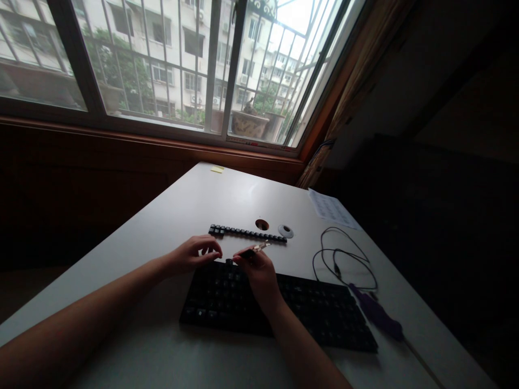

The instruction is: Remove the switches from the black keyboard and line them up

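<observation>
My right hand [261,273] is closed around a small tool [246,253] with a dark handle and a pale, metallic-looking forked end that points away to the right. It hovers over the upper edge of a black keyboard [324,313], which lies slightly askew in front of me. Just left of those fingers, a small dark key [229,262] stands at the keyboard's top edge. My left hand [197,253] is at the keyboard's upper left corner, its thumb and index fingertip curled together; anything between them is too small to make out. Beyond both hands runs a row of black keycaps [251,233].
Behind the keycaps are a round hole [262,224] in the white table [170,216] and a grey ring-shaped cover [286,231]. A coiled black cable [344,251], a purple object [377,313] and printed paper [330,208] lie rightward. A yellow note [217,169] sits at the far edge.
</observation>
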{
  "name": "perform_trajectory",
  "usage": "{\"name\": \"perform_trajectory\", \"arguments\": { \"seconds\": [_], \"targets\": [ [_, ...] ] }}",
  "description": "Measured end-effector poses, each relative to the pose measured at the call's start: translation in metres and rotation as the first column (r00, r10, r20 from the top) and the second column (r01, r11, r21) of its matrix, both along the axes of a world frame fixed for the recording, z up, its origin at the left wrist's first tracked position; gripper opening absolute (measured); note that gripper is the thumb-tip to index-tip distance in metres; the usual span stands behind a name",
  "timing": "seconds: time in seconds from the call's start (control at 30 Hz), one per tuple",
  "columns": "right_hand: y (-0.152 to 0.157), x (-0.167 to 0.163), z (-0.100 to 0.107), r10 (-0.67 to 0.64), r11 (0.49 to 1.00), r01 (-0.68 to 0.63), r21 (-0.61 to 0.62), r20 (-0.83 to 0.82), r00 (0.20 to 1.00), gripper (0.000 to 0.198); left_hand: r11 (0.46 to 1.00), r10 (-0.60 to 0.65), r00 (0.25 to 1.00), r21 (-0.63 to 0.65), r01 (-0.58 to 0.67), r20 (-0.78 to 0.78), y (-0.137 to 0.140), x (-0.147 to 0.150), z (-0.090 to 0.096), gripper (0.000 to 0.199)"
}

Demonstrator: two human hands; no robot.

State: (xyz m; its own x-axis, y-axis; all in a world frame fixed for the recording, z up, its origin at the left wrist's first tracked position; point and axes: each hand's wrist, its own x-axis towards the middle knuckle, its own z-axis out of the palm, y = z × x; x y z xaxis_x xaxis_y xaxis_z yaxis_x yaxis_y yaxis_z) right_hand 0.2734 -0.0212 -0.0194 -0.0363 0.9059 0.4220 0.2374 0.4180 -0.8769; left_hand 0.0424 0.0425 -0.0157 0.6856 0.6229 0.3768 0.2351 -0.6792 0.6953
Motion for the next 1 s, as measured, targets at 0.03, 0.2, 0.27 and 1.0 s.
{"name": "perform_trajectory", "arguments": {
  "seconds": [0.03, 0.2, 0.27, 1.0],
  "targets": [
    [0.0, 0.0, 0.0, 0.011, 1.0, -0.011, -0.003, -0.029, 1.0, 0.016, 1.0, -0.011, 1.0, -0.028, 0.011, 0.014, -0.001, 0.001, 0.001, 0.022],
    [-0.002, 0.0, 0.003, 0.065, 0.998, -0.066, -0.002, -0.094, 0.993, 0.012, 0.952, -0.062, 0.99, -0.289, 0.098, 0.129, -0.006, 0.005, 0.003, 0.026],
    [-0.002, 0.0, 0.004, 0.08, 0.997, -0.08, 0.003, -0.098, 0.992, 0.009, 0.916, -0.064, 0.985, -0.382, 0.122, 0.16, -0.007, 0.007, 0.002, 0.028],
    [-0.004, -0.002, 0.005, 0.132, 0.991, -0.134, -0.005, -0.112, 0.985, 0.008, 0.771, -0.17, 0.961, -0.578, 0.267, 0.218, -0.005, 0.006, -0.008, 0.038]
  ]
}}
